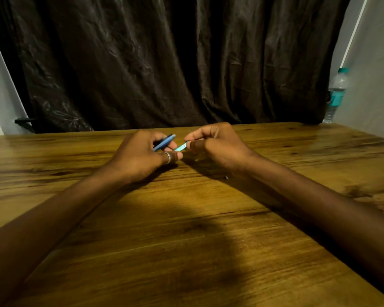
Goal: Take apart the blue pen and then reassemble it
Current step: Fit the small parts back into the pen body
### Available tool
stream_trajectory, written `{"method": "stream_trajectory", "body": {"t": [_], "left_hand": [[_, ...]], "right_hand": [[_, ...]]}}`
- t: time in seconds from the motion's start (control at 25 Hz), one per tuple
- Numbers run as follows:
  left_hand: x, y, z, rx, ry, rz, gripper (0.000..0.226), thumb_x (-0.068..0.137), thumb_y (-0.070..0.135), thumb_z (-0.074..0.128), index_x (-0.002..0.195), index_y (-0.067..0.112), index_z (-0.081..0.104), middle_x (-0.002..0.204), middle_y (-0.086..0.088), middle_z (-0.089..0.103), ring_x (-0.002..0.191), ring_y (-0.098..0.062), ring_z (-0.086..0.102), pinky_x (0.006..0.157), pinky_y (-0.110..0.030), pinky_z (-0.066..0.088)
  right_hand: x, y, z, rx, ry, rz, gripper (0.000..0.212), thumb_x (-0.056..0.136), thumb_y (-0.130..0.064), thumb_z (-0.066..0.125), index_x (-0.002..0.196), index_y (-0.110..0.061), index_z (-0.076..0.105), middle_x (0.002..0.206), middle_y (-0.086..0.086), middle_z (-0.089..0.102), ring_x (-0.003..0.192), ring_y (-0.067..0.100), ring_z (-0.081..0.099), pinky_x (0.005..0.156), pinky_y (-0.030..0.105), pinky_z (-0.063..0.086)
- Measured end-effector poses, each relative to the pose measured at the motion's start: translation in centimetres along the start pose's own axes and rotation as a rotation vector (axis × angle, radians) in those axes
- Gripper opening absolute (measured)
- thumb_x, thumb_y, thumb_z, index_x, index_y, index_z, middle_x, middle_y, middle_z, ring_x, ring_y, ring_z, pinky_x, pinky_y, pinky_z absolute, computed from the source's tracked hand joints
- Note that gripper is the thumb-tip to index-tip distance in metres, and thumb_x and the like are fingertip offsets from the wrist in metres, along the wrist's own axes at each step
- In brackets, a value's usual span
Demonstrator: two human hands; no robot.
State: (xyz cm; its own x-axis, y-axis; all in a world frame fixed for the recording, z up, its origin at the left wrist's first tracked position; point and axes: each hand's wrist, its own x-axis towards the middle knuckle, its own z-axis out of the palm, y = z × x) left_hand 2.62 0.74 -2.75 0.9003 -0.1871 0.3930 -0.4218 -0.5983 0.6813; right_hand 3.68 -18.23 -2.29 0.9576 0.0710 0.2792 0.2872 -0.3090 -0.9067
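Over the wooden table (186, 229), both forearms reach forward from the near edge and the hands meet close together toward its far side. Furthest left, past the table's far edge, a pale wall shows beside a dark curtain (164, 63) that hangs across most of the background. Next comes the left hand (142, 156), curled closed with a silver ring (167, 157) on one finger; its fingers are wrapped around a darker blue pen piece (164, 142), which pokes out above the fingers and slants up toward the right. Just right of that, a lighter, turquoise pen piece (181, 147) spans the small gap between the two hands, tilted the same way, its lower end by the left fingertips and its upper end pinched in the right hand (217, 147). That hand is also closed, thumb and forefinger tips pressed onto the turquoise piece, the other fingers folded in. Whether the two pen pieces touch each other is hidden by the fingers. A tiny dark speck (226, 178) lies on the wood just beside the right wrist; it is too small to identify. At the far right, a clear water bottle (336, 96) with a teal cap and label stands upright by the white wall.
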Motion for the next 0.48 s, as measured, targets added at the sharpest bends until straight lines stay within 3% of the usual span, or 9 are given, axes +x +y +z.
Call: {"method": "stream_trajectory", "body": {"t": [0.12, 0.24, 0.36, 0.48], "left_hand": [[-0.2, 0.0, 0.5, 0.080, 0.044, 0.044, 0.018, 0.081, 0.030, 0.082, 0.096, 0.028, 0.074, 0.082, 0.011, 0.073, 0.074, 0.004, 0.066, 0.063, -0.019, 0.046], [-0.1, -0.2, 0.5, 0.087, 0.087, 0.033, 0.014, 0.083, 0.031, 0.080, 0.095, 0.028, 0.074, 0.079, 0.009, 0.073, 0.069, -0.004, 0.065, 0.060, -0.025, 0.046], [-0.2, -0.6, 0.6, 0.085, 0.058, -0.008, 0.017, 0.083, 0.034, 0.079, 0.097, 0.025, 0.075, 0.075, 0.005, 0.073, 0.065, -0.012, 0.066, 0.055, -0.034, 0.051], [-0.3, -0.8, 0.8, 0.218, 0.034, -0.032, 0.019, 0.082, 0.041, 0.078, 0.095, 0.027, 0.076, 0.074, 0.007, 0.072, 0.071, -0.014, 0.069, 0.062, -0.040, 0.058]], "right_hand": [[0.3, 0.2, -0.3, 0.020, 0.031, 0.014, 0.011, 0.083, -0.004, 0.072, 0.090, -0.009, 0.077, 0.088, 0.011, 0.078, 0.079, 0.017, 0.071, 0.076, 0.032, 0.057], [0.3, 0.1, -0.3, -0.016, 0.024, -0.007, 0.011, 0.085, -0.005, 0.071, 0.092, -0.010, 0.077, 0.093, 0.013, 0.078, 0.080, 0.015, 0.070, 0.080, 0.032, 0.057], [0.8, 0.4, -0.4, -0.125, 0.036, -0.036, 0.011, 0.086, -0.010, 0.070, 0.088, -0.016, 0.078, 0.091, 0.004, 0.079, 0.084, 0.010, 0.070, 0.083, 0.033, 0.057], [1.5, 0.5, -1.1, -0.238, 0.084, -0.083, 0.012, 0.085, -0.015, 0.069, 0.080, -0.021, 0.077, 0.086, -0.006, 0.077, 0.084, 0.007, 0.068, 0.085, 0.035, 0.057]]}}
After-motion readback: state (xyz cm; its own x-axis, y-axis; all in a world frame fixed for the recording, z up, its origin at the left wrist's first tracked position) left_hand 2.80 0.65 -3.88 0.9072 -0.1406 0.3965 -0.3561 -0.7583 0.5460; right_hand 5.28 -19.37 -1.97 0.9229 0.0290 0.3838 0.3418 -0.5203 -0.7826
